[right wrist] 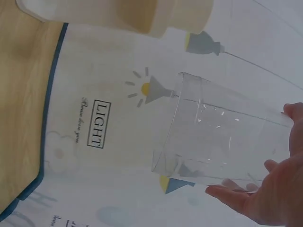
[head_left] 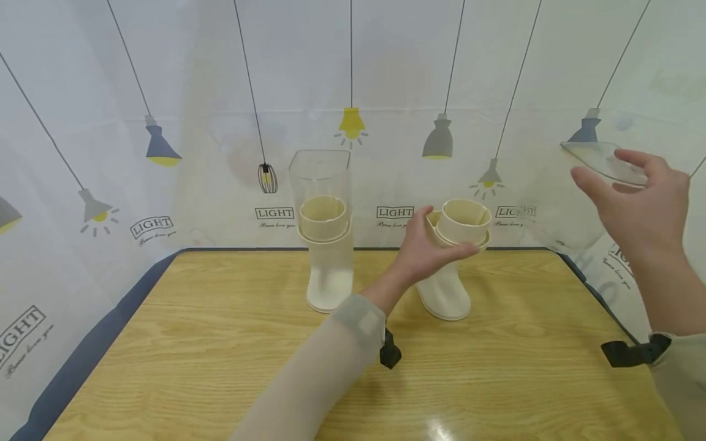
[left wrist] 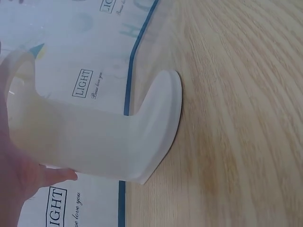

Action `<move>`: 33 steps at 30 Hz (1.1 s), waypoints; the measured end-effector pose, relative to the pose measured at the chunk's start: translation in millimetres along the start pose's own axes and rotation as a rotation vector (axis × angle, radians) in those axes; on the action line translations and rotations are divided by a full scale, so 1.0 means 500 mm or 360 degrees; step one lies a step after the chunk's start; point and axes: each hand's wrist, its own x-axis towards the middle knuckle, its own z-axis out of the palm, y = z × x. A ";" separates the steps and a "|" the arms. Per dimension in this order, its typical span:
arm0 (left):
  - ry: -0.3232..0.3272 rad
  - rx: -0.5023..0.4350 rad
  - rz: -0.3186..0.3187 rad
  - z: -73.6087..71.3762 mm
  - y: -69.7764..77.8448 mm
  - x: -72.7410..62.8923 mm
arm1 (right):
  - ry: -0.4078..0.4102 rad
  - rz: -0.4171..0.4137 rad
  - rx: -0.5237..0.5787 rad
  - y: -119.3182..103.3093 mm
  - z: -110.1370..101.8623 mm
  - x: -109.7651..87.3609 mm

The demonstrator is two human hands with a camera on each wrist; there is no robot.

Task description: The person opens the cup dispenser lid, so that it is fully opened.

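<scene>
A cream plastic dispenser base (head_left: 445,293) stands on the table, with a round collar (head_left: 466,222) on top and a wide flared foot. My left hand (head_left: 420,252) grips it just below the collar, the thumb along the near side; the left wrist view shows the stand (left wrist: 90,137) and its foot at the tabletop. Up at the right, my right hand (head_left: 651,211) holds a clear plastic container (right wrist: 218,132) by one end, fingers and thumb on opposite sides. Its other end points toward the base, apart from it.
Left of my left hand stands a matching cream base (head_left: 331,269) with a clear square container (head_left: 322,174) on top. The wooden table (head_left: 220,343) ends in a dark blue border at the back. Behind it hangs a white cloth (head_left: 220,79) printed with lamps.
</scene>
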 end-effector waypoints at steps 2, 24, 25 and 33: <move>0.0003 -0.0001 -0.0003 0.003 0.001 0.002 | -0.0002 0.0020 -0.0027 0.026 0.010 0.009; -0.0071 -0.0022 -0.0002 -0.015 -0.011 0.017 | -0.0298 0.0033 -0.0190 0.260 0.118 0.052; -0.0074 -0.0026 -0.0004 -0.015 -0.011 0.017 | -0.0301 0.0036 -0.0213 0.269 0.123 0.054; -0.0077 -0.0035 -0.0002 -0.015 -0.014 0.024 | -0.0292 0.0134 -0.0269 0.302 0.154 0.060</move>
